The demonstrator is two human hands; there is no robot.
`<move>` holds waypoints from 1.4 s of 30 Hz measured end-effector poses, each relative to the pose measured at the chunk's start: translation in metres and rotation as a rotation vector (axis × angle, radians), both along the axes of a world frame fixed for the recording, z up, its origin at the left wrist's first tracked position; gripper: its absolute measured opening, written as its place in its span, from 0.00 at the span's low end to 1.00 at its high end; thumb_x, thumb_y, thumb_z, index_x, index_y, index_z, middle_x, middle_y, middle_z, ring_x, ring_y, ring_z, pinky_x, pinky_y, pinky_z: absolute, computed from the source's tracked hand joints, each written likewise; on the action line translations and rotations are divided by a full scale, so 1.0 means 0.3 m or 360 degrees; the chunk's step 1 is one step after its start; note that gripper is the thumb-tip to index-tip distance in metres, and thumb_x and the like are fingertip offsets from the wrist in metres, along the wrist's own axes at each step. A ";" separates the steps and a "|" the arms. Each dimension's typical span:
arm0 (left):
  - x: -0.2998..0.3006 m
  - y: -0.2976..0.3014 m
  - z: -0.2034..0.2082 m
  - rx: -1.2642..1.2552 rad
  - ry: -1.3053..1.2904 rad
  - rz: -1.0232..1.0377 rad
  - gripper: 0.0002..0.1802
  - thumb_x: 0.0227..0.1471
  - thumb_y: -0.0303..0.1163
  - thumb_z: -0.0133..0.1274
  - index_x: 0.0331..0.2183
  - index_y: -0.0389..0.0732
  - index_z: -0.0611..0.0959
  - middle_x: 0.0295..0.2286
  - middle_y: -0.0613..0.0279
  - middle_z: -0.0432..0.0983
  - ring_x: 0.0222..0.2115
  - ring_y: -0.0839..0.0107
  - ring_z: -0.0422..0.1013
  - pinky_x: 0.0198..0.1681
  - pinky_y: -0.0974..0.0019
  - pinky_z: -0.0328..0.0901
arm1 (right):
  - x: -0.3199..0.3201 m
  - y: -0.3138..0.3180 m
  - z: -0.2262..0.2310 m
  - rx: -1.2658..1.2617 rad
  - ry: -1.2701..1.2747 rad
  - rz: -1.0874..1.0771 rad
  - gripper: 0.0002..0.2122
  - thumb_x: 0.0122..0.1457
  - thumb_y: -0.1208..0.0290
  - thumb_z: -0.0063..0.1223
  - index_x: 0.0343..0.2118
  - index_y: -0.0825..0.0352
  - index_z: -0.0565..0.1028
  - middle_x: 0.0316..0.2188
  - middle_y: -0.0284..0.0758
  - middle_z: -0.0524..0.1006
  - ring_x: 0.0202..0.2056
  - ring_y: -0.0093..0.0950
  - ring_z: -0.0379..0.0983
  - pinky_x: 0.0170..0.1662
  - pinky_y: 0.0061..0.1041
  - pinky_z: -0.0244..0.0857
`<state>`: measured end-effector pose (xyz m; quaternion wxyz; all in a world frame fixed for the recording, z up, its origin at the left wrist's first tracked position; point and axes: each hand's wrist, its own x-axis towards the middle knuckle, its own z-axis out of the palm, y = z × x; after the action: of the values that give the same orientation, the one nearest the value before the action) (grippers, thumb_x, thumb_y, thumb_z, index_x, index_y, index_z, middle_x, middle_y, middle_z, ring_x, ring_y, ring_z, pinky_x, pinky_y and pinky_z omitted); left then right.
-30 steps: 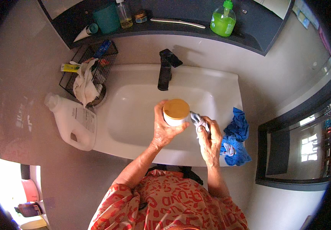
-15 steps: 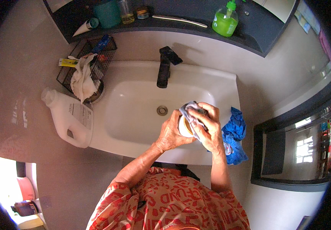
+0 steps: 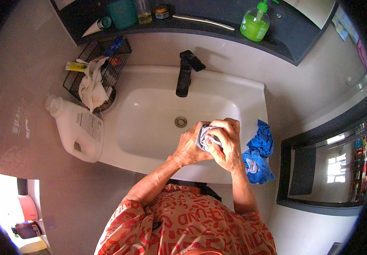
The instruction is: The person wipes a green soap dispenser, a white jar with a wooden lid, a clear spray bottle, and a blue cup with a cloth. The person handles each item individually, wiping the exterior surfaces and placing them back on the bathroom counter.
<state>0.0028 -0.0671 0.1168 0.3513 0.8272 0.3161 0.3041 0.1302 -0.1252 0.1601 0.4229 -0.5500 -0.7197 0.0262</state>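
Over the front right of the white sink (image 3: 136,136), my two hands are close together. My left hand (image 3: 188,145) is curled around a white round cup, which the fingers and a grey-white cloth (image 3: 207,138) now almost wholly hide. My right hand (image 3: 226,146) grips that crumpled cloth, with fingers bent, and presses it over the cup's opening. To the right of my right hand, a blue cloth (image 3: 260,146) lies bunched on the sink's edge.
A black faucet (image 3: 183,76) rises behind the drain (image 3: 180,122). At left stand a white plastic jug (image 3: 71,127) and a black wire basket (image 3: 122,66) with a rag (image 3: 92,87). A dark shelf (image 3: 213,36) bears a green pump bottle (image 3: 255,26). A dark-framed panel (image 3: 283,170) is at right.
The cloth has turned and moved over the cup's mouth, covering the rim and inside that showed before. My right hand has shifted slightly left; the left hand keeps its hold.
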 end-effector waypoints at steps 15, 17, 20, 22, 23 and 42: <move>0.000 0.002 0.004 -0.0205 -0.0097 -0.0126 0.45 0.23 0.41 0.69 0.44 0.38 0.63 0.38 0.49 0.70 0.40 0.56 0.70 0.44 0.59 0.66 | 0.072 0.033 -0.137 -0.0561 0.1699 -0.0236 0.13 0.59 0.63 0.44 0.31 0.70 0.71 0.24 0.33 0.71 0.28 0.18 0.64 0.30 0.22 0.59; 0.004 0.010 -0.006 -0.0229 -0.0177 -0.0168 0.46 0.23 0.41 0.69 0.44 0.38 0.63 0.39 0.50 0.69 0.41 0.57 0.70 0.45 0.59 0.65 | 0.071 0.029 -0.179 -0.0250 0.1261 -0.0335 0.11 0.57 0.66 0.44 0.35 0.71 0.68 0.29 0.38 0.70 0.33 0.27 0.67 0.37 0.27 0.61; 0.009 0.024 -0.009 -0.0372 -0.0484 -0.0165 0.45 0.25 0.41 0.70 0.44 0.39 0.63 0.39 0.53 0.69 0.42 0.61 0.67 0.47 0.61 0.63 | 0.040 0.010 -0.236 0.0379 0.0253 -0.0418 0.25 0.53 0.65 0.50 0.52 0.69 0.58 0.42 0.46 0.68 0.42 0.41 0.68 0.45 0.38 0.61; 0.005 0.036 -0.018 -0.0620 -0.0701 -0.0183 0.46 0.24 0.40 0.71 0.44 0.39 0.63 0.40 0.59 0.67 0.44 0.70 0.63 0.50 0.64 0.59 | -0.007 -0.002 -0.201 -0.0047 0.0872 -0.0291 0.26 0.54 0.59 0.48 0.51 0.70 0.59 0.41 0.45 0.68 0.44 0.39 0.65 0.47 0.35 0.59; 0.006 0.042 -0.014 -0.0650 -0.0753 -0.0194 0.46 0.24 0.40 0.71 0.44 0.38 0.63 0.40 0.58 0.67 0.44 0.70 0.63 0.49 0.64 0.60 | -0.011 -0.004 -0.202 -0.0048 0.0841 -0.0266 0.23 0.56 0.59 0.43 0.50 0.70 0.59 0.41 0.43 0.68 0.44 0.35 0.64 0.48 0.33 0.58; 0.024 0.014 -0.054 -0.1784 -0.1668 -0.0331 0.37 0.34 0.31 0.66 0.46 0.44 0.64 0.41 0.64 0.68 0.43 0.70 0.66 0.47 0.63 0.63 | -0.034 0.036 -0.080 0.0014 0.1281 -0.0273 0.12 0.55 0.68 0.49 0.40 0.68 0.67 0.34 0.36 0.70 0.35 0.25 0.67 0.41 0.22 0.62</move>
<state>0.0099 -0.0627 0.1006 0.8480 0.2994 0.1359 0.4157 0.1200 -0.1143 0.1360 0.6738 -0.5519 -0.4484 0.2009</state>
